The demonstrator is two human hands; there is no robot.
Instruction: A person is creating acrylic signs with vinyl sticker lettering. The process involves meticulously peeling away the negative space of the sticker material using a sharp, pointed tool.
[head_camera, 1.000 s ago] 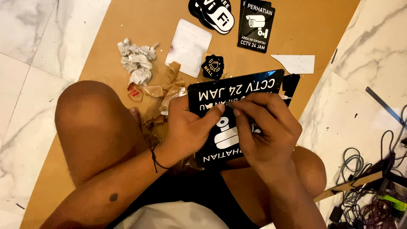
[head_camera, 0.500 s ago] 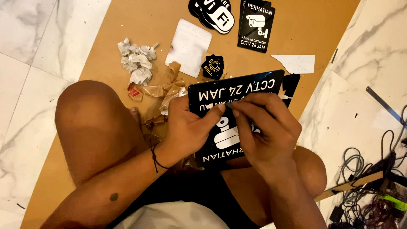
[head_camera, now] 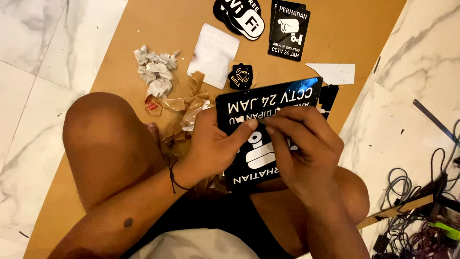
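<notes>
Compared with the two earlier views, almost nothing has shifted: the black sign (head_camera: 268, 136) sits at the same tilt in the centre of the frame, above the person's lap, and both hands keep the same positions on it. The work at the sign's face appears to be slow and fine rather than a large movement.

Left hand (head_camera: 213, 148): closed around the sign's left edge, thumb pressed flat on the black face, steadying it.

Right hand (head_camera: 302, 144): fingers curled, thumb and forefinger pinched together at a spot on the sign's face just beside the left thumb. Whether they grip a film edge or only pick at the surface cannot be told; the contact point is too small.

Surroundings, unchanged: a brown board (head_camera: 158, 29) on the marble floor (head_camera: 28, 57) carries crumpled white paper (head_camera: 154, 72) at upper left, scraps of brown peeled film (head_camera: 189, 103) near the raised knee, a white sheet (head_camera: 213, 55), a small round black badge (head_camera: 240, 76), further black signs (head_camera: 288, 31) at top centre, and a white strip (head_camera: 331, 73). Tangled cables (head_camera: 421, 211) lie at lower right.
</notes>
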